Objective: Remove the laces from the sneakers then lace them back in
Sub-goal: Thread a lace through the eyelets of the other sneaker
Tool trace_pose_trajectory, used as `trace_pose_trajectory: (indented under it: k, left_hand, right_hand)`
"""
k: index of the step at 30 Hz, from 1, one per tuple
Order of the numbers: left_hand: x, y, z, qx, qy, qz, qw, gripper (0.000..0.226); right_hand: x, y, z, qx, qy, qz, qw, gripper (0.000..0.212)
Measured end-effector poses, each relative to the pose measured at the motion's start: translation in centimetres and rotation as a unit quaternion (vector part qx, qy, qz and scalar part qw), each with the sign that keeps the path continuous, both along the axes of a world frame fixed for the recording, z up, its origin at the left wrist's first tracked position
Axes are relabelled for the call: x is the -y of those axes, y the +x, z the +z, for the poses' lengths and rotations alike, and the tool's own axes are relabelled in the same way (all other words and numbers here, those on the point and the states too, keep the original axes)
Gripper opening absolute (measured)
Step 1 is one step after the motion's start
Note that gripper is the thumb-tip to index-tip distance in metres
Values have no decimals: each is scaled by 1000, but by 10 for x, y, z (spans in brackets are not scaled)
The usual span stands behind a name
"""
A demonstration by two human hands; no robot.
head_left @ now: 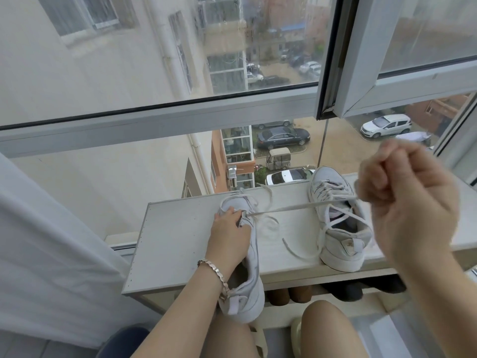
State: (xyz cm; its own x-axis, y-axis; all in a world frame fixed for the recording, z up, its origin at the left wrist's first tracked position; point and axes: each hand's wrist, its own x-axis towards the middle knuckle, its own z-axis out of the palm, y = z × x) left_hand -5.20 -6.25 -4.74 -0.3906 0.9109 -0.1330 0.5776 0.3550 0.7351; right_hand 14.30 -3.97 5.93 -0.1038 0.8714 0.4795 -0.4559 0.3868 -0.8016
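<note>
White board of the shelf (175, 241) under the window carries both sneakers. Near me, the left sneaker (247, 285) hangs its heel off the near edge against my knee; the right sneaker (338, 228) stands further right, laces loose. My left hand (229, 233) presses down on the left sneaker's tongue, fingers closed over it. My right hand (410, 208), raised at the right, is clenched on the lace (291, 206). That lace runs taut from the eyelets rightward to my fist, so I judge the pull should follow its line.
</note>
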Motion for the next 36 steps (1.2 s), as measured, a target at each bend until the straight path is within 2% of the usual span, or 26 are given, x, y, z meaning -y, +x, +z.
trace_pose_trajectory:
  k: [1, 2, 3, 5, 6, 7, 9, 14, 17, 20, 22, 24, 25, 26, 27, 28, 29, 30, 31, 33, 34, 35, 36]
  left_hand:
    - [-1, 0, 0, -6, -6, 1, 1000, 45]
    - [-3, -1, 0, -12, -13, -4, 1000, 46]
    - [-3, -2, -1, -19, -21, -15, 999, 47]
    - [-2, -6, -3, -31, -42, -34, 998, 48]
    - [-2, -8, -4, -34, -50, -38, 997, 49]
    - [-1, -10, -5, -36, -53, -41, 997, 49]
    - [0, -11, -6, -36, -47, -41, 997, 49]
    - [2, -7, -1, -2, -17, -39, 999, 45]
    - [6, -7, -1, 39, -18, -41, 998, 52]
    - [6, -7, -4, 48, -15, -34, 998, 55]
    - [6, -7, -6, 45, -11, -30, 998, 56]
    - [5, -8, -8, 49, -8, -31, 998, 56]
    - [6, -8, -8, 48, -8, -33, 998, 56]
    - [5, -8, -9, 49, -7, -33, 998, 56]
    - [5, -8, -9, 50, -4, -31, 998, 56]
    - [5, -8, -9, 53, -1, -28, 998, 56]
    - [6, -8, -9, 55, 0, -27, 998, 55]
    - [6, -8, -10, 55, 1, -27, 998, 56]
    - [6, -8, -10, 54, 1, -27, 998, 56]
    - [6, -8, -10, 52, 2, -28, 998, 56]
    - [6, -9, -11, 51, 2, -29, 998, 56]
    - [6, -9, -11, 51, 1, -31, 998, 56]
    - [6, -9, -11, 52, 1, -32, 998, 56]
  right_hand:
    - [-7, 3, 2, 66, 25, -31, 997, 35]
    - [-15, 3, 0, 179, 34, -67, 981, 36]
    - [-25, -1, -9, 326, 23, -83, 942, 35]
    - [-36, -14, -32, 598, -3, -38, 801, 22]
    - [-37, -22, -44, 670, 9, -15, 742, 19]
    - [-37, -31, -56, 706, 37, 4, 708, 23]
    - [-36, -52, -74, 719, 80, 31, 689, 34]
    - [-37, -94, -105, 721, 54, 70, 687, 37]
    - [-38, -94, -114, 680, 23, 78, 728, 31]
    - [-36, -85, -109, 631, 56, 53, 772, 28]
    - [-32, -76, -94, 532, 12, 42, 845, 31]
    - [-27, -66, -74, 368, -98, 77, 921, 35]
    - [-26, -60, -63, 264, -149, 114, 946, 37]
    - [-25, -53, -53, 176, -186, 142, 956, 37]
    - [-23, -44, -42, 127, -197, 167, 958, 36]
    - [-20, -35, -31, 128, -188, 187, 956, 33]
    - [-18, -27, -23, 167, -179, 209, 947, 30]
    - [-18, -19, -16, 255, -163, 230, 925, 32]
    - [-20, -13, -14, 382, -136, 251, 879, 38]
    - [-22, -6, -16, 619, -101, 282, 726, 40]
    - [-24, -7, -21, 686, -104, 281, 663, 38]
    - [-27, -10, -28, 720, -104, 263, 633, 35]
    - [-29, -18, -34, 734, -90, 228, 633, 30]
